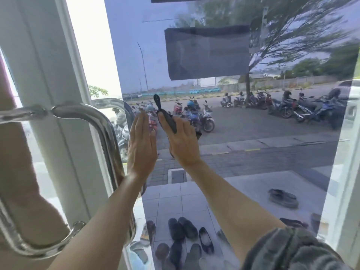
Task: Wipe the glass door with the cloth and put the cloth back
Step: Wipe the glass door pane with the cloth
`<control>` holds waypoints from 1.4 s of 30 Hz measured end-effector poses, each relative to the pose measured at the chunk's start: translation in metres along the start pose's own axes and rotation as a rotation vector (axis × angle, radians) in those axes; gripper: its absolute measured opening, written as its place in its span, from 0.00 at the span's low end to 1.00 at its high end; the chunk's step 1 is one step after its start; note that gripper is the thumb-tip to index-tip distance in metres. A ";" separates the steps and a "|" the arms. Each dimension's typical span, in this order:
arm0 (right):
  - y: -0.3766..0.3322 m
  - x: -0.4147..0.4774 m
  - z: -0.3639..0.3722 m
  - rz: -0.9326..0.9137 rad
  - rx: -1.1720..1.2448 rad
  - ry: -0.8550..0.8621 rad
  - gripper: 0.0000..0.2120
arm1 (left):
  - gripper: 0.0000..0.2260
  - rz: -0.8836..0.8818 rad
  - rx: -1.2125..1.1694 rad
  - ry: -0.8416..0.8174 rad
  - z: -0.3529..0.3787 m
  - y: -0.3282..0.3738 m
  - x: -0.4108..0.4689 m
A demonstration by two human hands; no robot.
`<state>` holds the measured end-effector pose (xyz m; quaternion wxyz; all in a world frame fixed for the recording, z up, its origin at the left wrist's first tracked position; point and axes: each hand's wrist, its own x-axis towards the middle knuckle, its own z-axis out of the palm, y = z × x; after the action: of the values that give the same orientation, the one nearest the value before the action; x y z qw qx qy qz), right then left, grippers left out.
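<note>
The tinted glass door (253, 117) fills the middle and right of the head view. My left hand (141, 145) lies flat against the glass with its fingers straight and together, just right of the steel handle. My right hand (182, 141) is beside it, pressed to the glass and holding a dark cloth (168, 118). One narrow end of the cloth sticks up above my fingers; another corner shows at the right of my hand. Most of the cloth is hidden under my palm.
A curved steel pull handle (105, 129) sits on the white door frame (58, 94) at the left. A dark rectangular sign (207, 53) is stuck on the glass above my hands. Several shoes (183, 228) lie on tiles outside; parked motorbikes (282, 106) stand beyond.
</note>
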<state>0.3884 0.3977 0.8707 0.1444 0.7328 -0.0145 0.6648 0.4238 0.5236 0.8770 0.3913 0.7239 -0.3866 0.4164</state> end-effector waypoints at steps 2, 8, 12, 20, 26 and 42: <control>0.013 0.015 -0.001 -0.035 -0.075 0.038 0.23 | 0.23 0.002 0.065 0.013 0.005 -0.003 -0.002; 0.073 0.009 -0.030 0.490 -0.146 0.104 0.18 | 0.26 -0.002 0.185 0.022 0.025 -0.002 -0.005; 0.036 -0.057 -0.018 0.423 -0.191 -0.010 0.22 | 0.26 -0.022 0.117 0.041 0.026 0.001 -0.004; 0.039 0.051 -0.009 0.309 -0.120 0.105 0.22 | 0.24 -0.063 -0.031 0.098 0.018 0.001 -0.002; 0.031 -0.014 -0.009 -0.078 -0.161 -0.048 0.24 | 0.24 -0.027 -0.098 0.103 0.018 -0.003 -0.010; 0.070 -0.119 -0.048 0.319 -0.036 -0.151 0.25 | 0.27 -0.020 -0.036 0.110 0.032 0.009 -0.027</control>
<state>0.3127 0.3212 0.7718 0.0490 0.7664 -0.1533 0.6219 0.4163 0.4976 0.8439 0.4293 0.6964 -0.3646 0.4447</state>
